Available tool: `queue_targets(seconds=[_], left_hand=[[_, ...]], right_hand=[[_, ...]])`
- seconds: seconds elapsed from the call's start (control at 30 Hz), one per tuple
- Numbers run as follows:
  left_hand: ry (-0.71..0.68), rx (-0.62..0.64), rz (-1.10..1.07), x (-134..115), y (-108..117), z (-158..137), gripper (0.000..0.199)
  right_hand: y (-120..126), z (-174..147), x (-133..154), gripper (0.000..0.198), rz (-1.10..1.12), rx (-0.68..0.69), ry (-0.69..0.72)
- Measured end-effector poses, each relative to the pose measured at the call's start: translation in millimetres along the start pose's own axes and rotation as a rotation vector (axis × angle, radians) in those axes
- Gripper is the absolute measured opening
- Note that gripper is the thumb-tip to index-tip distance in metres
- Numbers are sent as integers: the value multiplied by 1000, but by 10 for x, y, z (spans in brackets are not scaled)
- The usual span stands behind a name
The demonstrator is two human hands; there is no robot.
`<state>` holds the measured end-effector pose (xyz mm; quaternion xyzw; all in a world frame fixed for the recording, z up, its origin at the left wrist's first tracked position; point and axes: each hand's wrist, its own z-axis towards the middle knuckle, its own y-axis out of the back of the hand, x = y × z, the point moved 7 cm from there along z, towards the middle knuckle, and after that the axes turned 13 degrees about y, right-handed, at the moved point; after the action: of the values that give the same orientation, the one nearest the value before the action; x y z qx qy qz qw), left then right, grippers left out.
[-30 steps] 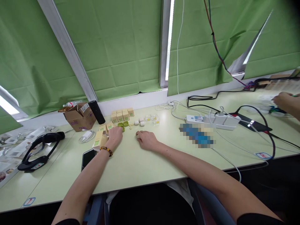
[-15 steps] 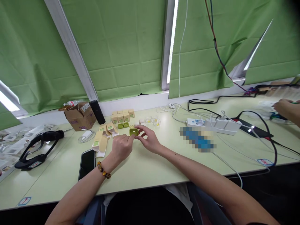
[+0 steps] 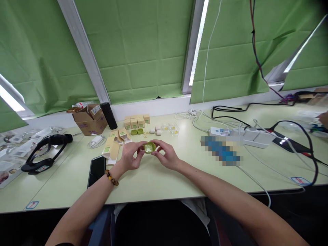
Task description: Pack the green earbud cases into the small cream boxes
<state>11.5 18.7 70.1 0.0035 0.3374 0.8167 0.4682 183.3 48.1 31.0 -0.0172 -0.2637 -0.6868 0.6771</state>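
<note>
Between my two hands is a small green box-like case point(image 3: 149, 147), its open side turned towards me and a pale inside showing. My left hand point(image 3: 131, 155) pinches its left side with thumb and fingers. The right side is gripped by my right hand point(image 3: 167, 154) in the same way. Just beyond the hands lie two more green cases point(image 3: 137, 131), small yellowish bits point(image 3: 146, 134) and white and pinkish cylinders point(image 3: 155, 131). Clear round pieces with yellow centres point(image 3: 173, 128) sit to their right.
Small tan boxes point(image 3: 137, 122) stand in a row at the back; opened ones point(image 3: 111, 148) lie left of my hands. A phone point(image 3: 96, 171), headset point(image 3: 47, 153), cardboard box point(image 3: 90, 119) and black cylinder point(image 3: 108, 115) are leftward. A power strip point(image 3: 241, 135) with cables lies right.
My left hand has moved from pressing with its fingers at the green case to pinching its left side. The case now shows its inside. The view has shifted, and the other person's hand is mostly out of sight.
</note>
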Motion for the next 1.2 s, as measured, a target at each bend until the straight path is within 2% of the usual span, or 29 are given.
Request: queue_targets(seconds=[0.17, 0.3, 0.37, 0.47, 0.63, 0.8, 0.93, 1.1, 1.2], left_hand=[[-30, -20, 2, 8, 7, -20, 28], [18, -13, -17, 50, -13, -9, 19], [89, -18, -83, 91, -23, 5, 17], [281, 13, -282, 213, -84, 22, 27], [683, 193, -820, 431, -350, -28, 40], [911, 317, -1218, 458, -532, -88, 40], [985, 370, -1324, 415, -589, -103, 33], [1073, 427, -1304, 372, -660, -140, 34], [1073, 453, -1284, 357, -682, -146, 38]], right_hand=[[-8, -6, 48, 39, -8, 14, 56], [-1, 8, 75, 42, -2, 23, 62], [-1, 11, 85, 44, 20, 31, 66], [8, 6, 77, 47, 68, 22, 57], [16, 1, 22, 47, 109, -8, 4], [9, 13, 13, 51, 112, -21, -17], [-8, 15, 2, 55, 105, -28, -42], [-8, 10, -45, 46, 78, -45, -80], [-2, 0, -105, 44, 105, -57, -151]])
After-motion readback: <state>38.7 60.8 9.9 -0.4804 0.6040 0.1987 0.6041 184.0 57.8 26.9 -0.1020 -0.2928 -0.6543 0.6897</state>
